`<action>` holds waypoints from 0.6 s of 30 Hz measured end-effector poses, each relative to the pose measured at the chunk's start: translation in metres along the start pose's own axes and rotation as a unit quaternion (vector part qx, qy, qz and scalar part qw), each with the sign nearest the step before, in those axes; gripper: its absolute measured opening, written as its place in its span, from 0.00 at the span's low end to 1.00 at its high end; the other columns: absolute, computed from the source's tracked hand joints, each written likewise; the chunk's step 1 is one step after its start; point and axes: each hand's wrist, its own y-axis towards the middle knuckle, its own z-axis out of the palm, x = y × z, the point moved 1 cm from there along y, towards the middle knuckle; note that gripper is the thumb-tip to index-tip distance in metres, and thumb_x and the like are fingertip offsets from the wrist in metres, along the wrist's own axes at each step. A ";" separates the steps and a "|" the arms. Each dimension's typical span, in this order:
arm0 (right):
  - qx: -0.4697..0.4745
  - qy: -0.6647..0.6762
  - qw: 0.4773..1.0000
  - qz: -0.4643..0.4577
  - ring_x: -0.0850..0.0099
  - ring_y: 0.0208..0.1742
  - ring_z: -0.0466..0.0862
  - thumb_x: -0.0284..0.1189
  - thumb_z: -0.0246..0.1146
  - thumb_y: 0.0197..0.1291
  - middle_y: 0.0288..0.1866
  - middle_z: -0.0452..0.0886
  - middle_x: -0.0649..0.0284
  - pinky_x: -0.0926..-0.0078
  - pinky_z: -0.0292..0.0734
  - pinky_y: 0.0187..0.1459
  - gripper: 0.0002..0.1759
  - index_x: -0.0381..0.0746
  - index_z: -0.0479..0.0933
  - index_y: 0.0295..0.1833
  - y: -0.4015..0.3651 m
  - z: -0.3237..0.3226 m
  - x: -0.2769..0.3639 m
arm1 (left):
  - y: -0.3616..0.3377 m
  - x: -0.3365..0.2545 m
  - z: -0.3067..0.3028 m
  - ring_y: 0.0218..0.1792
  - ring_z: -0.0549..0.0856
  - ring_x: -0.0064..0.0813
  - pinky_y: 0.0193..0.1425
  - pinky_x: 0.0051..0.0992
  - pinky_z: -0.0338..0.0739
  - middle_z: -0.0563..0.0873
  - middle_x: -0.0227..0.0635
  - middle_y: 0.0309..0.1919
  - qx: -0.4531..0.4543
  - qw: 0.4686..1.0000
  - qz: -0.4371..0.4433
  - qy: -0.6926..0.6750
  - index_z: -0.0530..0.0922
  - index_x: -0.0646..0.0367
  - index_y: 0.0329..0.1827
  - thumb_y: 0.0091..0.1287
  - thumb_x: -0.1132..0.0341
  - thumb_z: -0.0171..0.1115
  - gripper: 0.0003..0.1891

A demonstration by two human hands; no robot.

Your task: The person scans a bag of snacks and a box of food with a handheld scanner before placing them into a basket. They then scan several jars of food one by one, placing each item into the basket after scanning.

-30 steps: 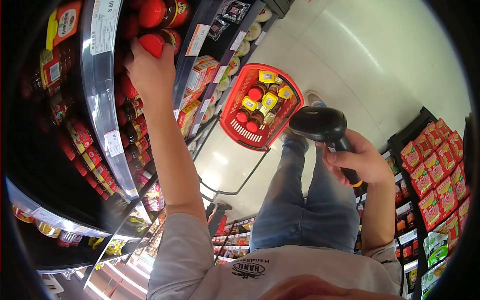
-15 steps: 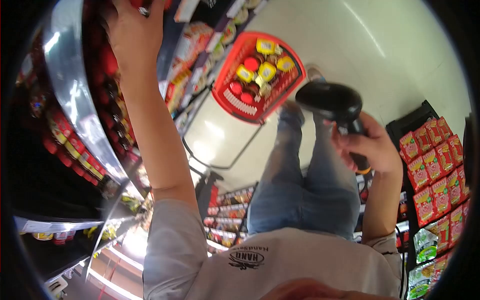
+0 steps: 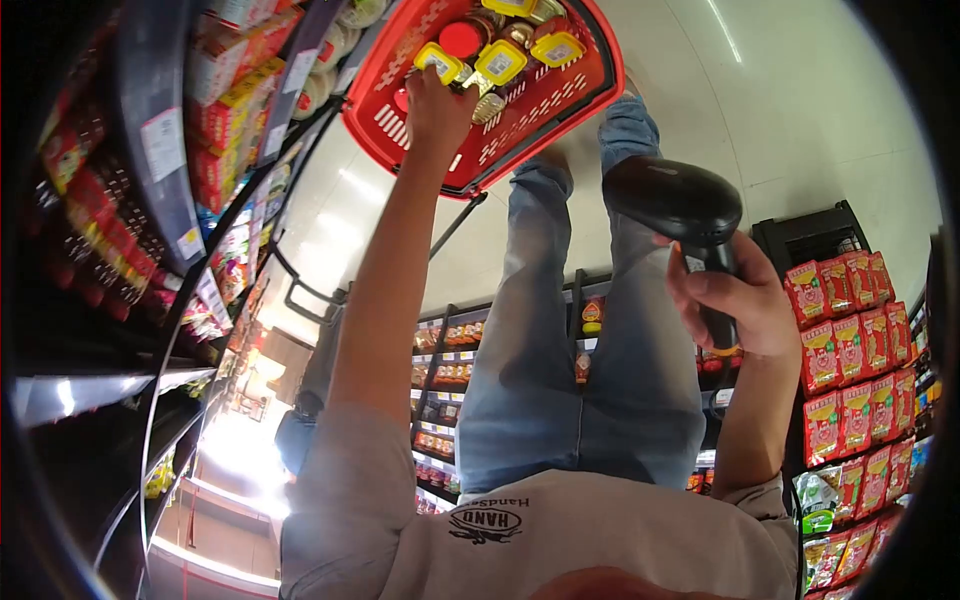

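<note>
My left hand (image 3: 437, 115) reaches down into the red shopping basket (image 3: 385, 150). Its fingers are curled beside a yellow-lidded jar (image 3: 438, 62), and whatever lies beneath the palm is hidden. More jars sit around it in the basket, among them a red-lidded jar (image 3: 460, 40), another yellow-lidded jar (image 3: 500, 62) and one with its yellow lid towards the right wall (image 3: 558, 48). My right hand (image 3: 745, 295) is wrapped round the handle of a black handheld barcode scanner (image 3: 672, 198), held out in front of my right leg.
Shelves with red and yellow packets (image 3: 230, 125) rise on the left, fronted by a price-label rail (image 3: 160, 140). A rack of red snack packets (image 3: 855, 350) stands on my right. Beyond my legs (image 3: 590, 370) are more stocked shelves (image 3: 440, 375). Pale floor (image 3: 800, 110) shows at the upper right.
My left hand has moved from the shelf at the upper left down into the basket. The basket now appears larger and higher in view. My right hand still holds the scanner in about the same place.
</note>
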 end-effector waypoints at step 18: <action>0.013 -0.032 0.999 -0.006 0.75 0.21 0.79 0.28 0.67 0.61 0.31 0.79 0.61 0.78 0.70 0.18 0.27 0.31 0.72 0.63 -0.018 0.049 -0.061 | 0.030 0.041 -0.011 0.66 0.73 0.60 0.72 0.49 0.71 0.72 0.57 0.65 -0.114 0.974 0.197 -0.010 0.73 0.55 0.66 0.54 0.57 0.79 0.37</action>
